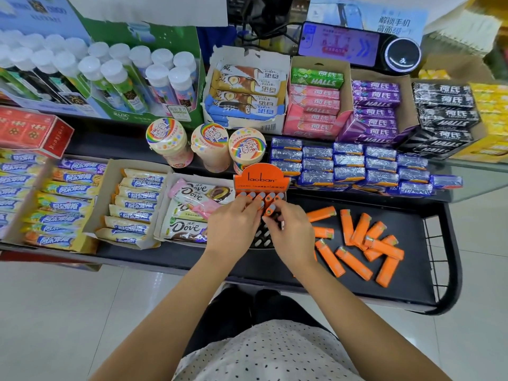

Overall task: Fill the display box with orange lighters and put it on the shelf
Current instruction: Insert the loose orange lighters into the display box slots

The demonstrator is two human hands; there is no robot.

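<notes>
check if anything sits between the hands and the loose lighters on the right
Nothing visible does. The loose lighters lie on bare black counter just right of the right hand; the box is under both hands.

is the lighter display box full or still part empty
Part empty: the display box holds lighters only in its back rows; empty slots show near the hands, and loose lighters lie beside it.

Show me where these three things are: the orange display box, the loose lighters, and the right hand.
orange display box [261,176]: head view, on its upright header card.
loose lighters [354,264]: head view, on one lighter's body.
right hand [292,232]: head view, on its back.
</notes>
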